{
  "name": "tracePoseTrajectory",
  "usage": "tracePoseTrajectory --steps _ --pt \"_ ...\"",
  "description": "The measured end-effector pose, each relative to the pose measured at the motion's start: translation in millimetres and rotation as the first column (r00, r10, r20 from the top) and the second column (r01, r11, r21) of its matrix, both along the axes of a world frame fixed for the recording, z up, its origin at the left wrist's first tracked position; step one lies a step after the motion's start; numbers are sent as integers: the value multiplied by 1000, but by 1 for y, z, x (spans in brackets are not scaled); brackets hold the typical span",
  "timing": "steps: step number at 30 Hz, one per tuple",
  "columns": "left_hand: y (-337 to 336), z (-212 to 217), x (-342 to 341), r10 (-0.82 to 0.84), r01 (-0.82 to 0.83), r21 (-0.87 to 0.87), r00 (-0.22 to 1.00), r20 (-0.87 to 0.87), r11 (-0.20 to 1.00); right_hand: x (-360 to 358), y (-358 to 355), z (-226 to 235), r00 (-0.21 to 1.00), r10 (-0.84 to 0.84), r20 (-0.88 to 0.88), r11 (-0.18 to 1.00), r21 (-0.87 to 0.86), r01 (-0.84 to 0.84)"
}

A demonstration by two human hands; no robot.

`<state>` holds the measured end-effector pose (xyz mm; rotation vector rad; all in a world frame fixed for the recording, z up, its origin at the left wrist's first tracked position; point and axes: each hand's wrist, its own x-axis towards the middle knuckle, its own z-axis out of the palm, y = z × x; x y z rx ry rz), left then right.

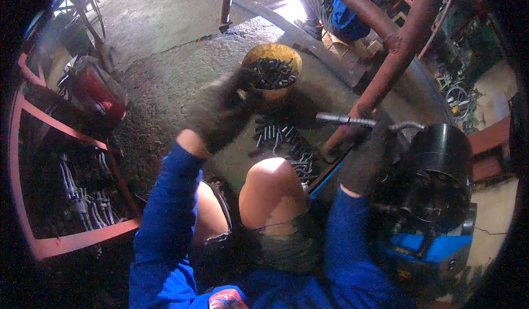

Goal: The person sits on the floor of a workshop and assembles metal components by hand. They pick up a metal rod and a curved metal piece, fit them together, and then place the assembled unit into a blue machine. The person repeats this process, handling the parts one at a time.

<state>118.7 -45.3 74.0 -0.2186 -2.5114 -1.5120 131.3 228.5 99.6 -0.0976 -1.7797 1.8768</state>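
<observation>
My left hand [220, 110], in a dark glove and blurred by motion, reaches to the left rim of a yellowish bowl [297, 61]. The bowl holds many small dark curved metal pieces [273, 72]. The glove's fingers are smeared, so whether they grip anything does not show. My right hand [366, 160], also in a dark glove, is raised beside a slanting rusty pipe. Its fingers appear closed around a silvery metal rod [333, 118], which lines up with a curved flexible tube [408, 125] on the right. Straight and bent metal pieces [275, 135] lie on the floor beyond my knee.
A black and blue machine [432, 243] stands close on my right. The rusty pipe frame [380, 83] slants up past my right hand. A red metal frame [82, 237] is at left, near a red container [99, 94]. Another person [350, 11] sits at the far right.
</observation>
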Motion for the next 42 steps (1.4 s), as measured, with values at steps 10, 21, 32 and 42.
tracePoseTrajectory --steps 10,21,32,42 --pt "-55 -29 -11 139 -129 395 990 4 910 -242 -42 -109 927 58 -370 772 605 193" --pt "-48 -31 -15 172 -187 266 982 78 946 -168 37 -390 853 -108 511 753 602 -266" --pt "-23 -18 -20 160 -195 214 972 170 957 -79 126 -476 612 -246 752 675 586 -449" --pt "-35 -19 -9 143 -180 122 954 262 976 -111 122 -480 676 -208 707 595 640 -486"
